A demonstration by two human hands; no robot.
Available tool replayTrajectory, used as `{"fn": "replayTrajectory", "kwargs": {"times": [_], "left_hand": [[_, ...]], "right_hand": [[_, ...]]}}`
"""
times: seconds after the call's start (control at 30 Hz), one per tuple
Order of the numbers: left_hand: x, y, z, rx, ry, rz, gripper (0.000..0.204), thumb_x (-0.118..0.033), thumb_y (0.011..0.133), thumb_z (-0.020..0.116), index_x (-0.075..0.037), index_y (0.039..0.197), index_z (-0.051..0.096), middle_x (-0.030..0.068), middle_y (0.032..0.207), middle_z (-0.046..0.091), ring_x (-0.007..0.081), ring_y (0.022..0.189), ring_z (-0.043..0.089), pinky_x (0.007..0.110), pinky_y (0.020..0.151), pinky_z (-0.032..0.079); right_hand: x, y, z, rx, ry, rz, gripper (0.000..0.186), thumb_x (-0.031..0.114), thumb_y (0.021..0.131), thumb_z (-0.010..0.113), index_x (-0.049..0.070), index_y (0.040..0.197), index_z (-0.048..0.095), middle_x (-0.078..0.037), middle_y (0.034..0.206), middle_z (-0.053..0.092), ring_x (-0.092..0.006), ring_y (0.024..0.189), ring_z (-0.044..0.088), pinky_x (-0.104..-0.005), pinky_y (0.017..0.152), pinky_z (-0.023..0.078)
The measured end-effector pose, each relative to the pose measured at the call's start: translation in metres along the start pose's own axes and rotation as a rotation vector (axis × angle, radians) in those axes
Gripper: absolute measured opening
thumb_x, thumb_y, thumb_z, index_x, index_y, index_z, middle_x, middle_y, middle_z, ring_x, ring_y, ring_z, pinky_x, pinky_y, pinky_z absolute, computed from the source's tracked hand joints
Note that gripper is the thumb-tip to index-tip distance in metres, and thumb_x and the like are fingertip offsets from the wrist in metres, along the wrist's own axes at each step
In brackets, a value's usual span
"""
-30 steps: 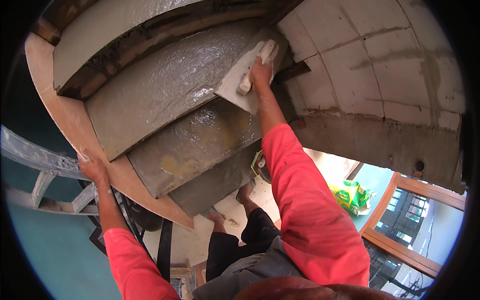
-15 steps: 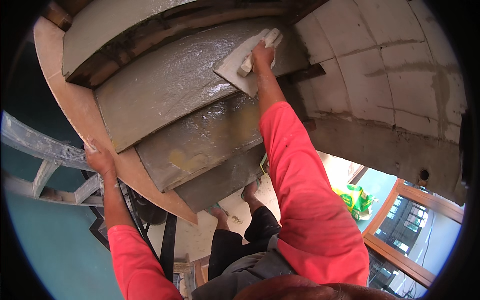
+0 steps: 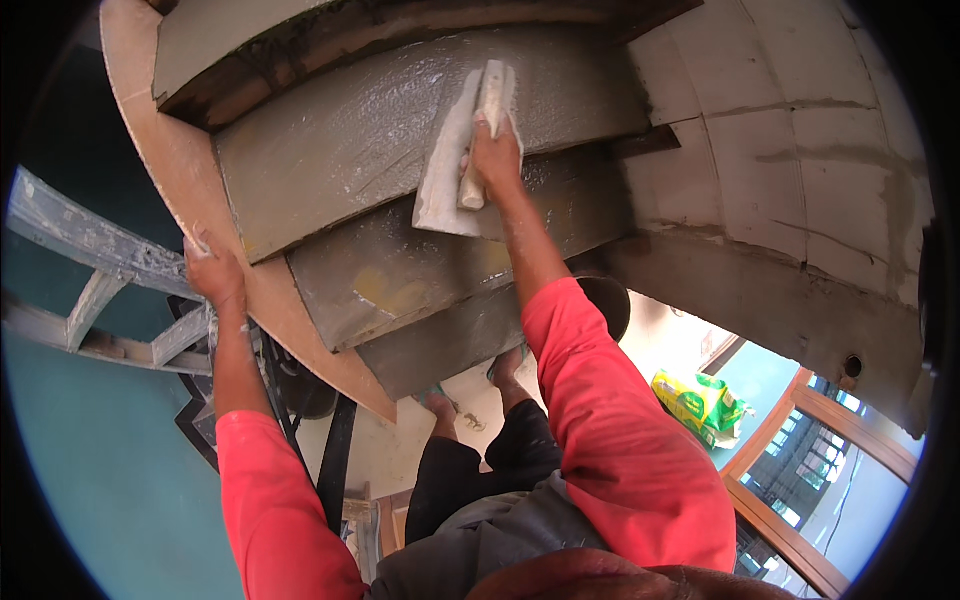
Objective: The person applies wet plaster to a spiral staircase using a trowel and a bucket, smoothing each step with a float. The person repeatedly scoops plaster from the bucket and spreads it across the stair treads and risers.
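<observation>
Forward, right hand (image 3: pixel 495 160) around float handle (image 3: pixel 489 95), arm (image 3: pixel 532 238) outstretched.

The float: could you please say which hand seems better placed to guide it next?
Probably the right hand: it grips the handle of the float, while the left hand is at the edge of the brown board.
</observation>
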State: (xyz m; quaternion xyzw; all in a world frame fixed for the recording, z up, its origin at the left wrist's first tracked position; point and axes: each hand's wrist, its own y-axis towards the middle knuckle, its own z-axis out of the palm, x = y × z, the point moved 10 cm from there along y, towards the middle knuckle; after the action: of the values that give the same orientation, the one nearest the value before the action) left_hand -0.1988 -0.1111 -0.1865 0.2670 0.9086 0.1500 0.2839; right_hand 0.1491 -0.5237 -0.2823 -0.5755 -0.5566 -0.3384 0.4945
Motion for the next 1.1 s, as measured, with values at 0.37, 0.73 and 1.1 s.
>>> {"fn": "replayTrajectory", "kwargs": {"times": [0.37, 0.73, 1.1], "left_hand": [[0.004, 0.001, 0.001, -0.015, 0.044, -0.015, 0.047, -0.042, 0.104, 0.048, 0.001, 0.107, 0.066, 0.0276, 0.099, 0.070, 0.0498, 0.089, 0.066, 0.056, 0.078, 0.051], [-0.010, 0.002, -0.011, -0.046, 0.014, 0.018, 0.043, -0.040, 0.103, 0.049, -0.001, 0.098, 0.064, 0.0258, 0.093, 0.069, 0.0494, 0.084, 0.065, 0.057, 0.074, 0.051], [-0.015, 0.000, -0.015, -0.033, -0.008, 0.002, 0.045, -0.042, 0.103, 0.049, -0.001, 0.097, 0.064, 0.0254, 0.093, 0.069, 0.0484, 0.084, 0.066, 0.057, 0.074, 0.051]], "right_hand": [[0.016, -0.091, 0.139, 0.246, -0.156, -0.114, 0.068, 0.036, 0.103, 0.056, -0.003, 0.155, 0.033, -0.015, 0.076, 0.066, -0.0206, 0.054, 0.065, -0.0369, 0.055, 0.054], [0.066, -0.176, 0.241, 0.664, -0.298, -0.218, 0.074, 0.044, 0.100, 0.052, -0.003, 0.154, 0.034, -0.039, 0.125, 0.061, -0.0511, 0.120, 0.059, -0.0486, 0.106, 0.045], [0.051, -0.203, 0.197, 0.950, -0.477, -0.153, 0.076, 0.050, 0.101, 0.049, 0.002, 0.157, 0.032, -0.034, 0.134, 0.059, -0.0479, 0.125, 0.057, -0.0468, 0.108, 0.043]]}}
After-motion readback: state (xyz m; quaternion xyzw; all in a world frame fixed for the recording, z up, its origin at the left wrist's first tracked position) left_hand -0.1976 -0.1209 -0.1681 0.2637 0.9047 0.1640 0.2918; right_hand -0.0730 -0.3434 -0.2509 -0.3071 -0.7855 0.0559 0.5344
